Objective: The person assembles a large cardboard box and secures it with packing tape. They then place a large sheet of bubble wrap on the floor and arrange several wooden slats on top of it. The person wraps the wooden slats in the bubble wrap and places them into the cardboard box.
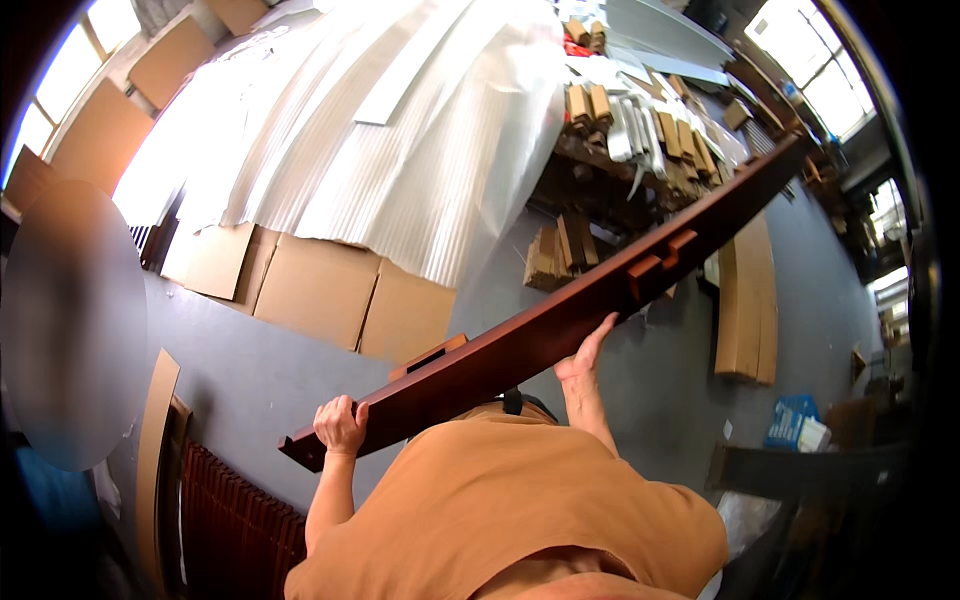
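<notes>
A long, dark reddish-brown wooden rail [520,345] slants across in front of my body, its near end low on the left and its far end high on the right. Small notched wooden blocks [660,265] stand out from its far edge. My left hand [340,424] grips the rail close to its near end, fingers curled over the top. Around the middle, my right hand [588,352] holds the rail from its near side, the palm against it and part of the fingers hidden behind the wood.
Translucent corrugated sheeting [430,180] covers a large stack with cardboard [315,290] along its side. Wood pieces and wrapped strips crowd a rack [640,120] beyond the rail. A tall carton [745,310] stands at right, a blue bag [790,420] nearby. Dark slatted panels [235,520] lie lower left.
</notes>
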Tool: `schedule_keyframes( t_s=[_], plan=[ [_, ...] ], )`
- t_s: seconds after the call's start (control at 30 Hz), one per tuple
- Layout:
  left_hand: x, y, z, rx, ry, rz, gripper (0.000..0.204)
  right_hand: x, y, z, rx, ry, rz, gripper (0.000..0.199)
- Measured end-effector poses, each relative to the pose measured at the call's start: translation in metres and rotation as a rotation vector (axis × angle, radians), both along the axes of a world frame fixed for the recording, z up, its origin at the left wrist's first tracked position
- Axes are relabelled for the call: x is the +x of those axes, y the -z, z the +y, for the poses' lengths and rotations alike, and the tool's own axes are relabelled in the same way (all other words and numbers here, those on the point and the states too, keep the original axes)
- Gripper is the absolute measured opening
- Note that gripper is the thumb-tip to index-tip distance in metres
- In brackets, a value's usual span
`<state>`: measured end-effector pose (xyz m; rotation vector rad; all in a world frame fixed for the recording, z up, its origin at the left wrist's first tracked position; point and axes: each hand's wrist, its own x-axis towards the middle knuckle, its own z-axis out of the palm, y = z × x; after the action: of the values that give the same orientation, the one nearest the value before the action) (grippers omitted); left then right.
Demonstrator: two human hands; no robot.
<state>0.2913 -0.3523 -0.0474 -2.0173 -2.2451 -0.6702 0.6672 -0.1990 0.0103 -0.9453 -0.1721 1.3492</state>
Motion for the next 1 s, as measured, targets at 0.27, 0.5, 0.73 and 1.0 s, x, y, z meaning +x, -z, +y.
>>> schedule_keyframes(
  t_s=[0.27, 0.5, 0.73, 1.0],
  plan=[
    [0.055, -0.012, 0.066, -0.096, -0.389, -0.112, 0.041, -0.009, 0.005, 0.184, -0.119, -0.418, 0.046, 0.074],
    [0.072, -0.024, 0.173, -0.253, -0.592, -0.219, 0.049, -0.051, -0.013, 0.334, -0.2, -0.495, -0.253, 0.052],
    [0.078, -0.042, 0.296, -0.216, -0.687, -0.29, 0.058, -0.079, 0.02, 0.493, -0.218, -0.669, -0.207, 0.028],
    [0.076, -0.027, 0.475, -0.345, -0.777, -0.277, 0.061, -0.103, 0.048, 0.695, -0.141, -0.746, -0.092, 0.037]
  ],
)
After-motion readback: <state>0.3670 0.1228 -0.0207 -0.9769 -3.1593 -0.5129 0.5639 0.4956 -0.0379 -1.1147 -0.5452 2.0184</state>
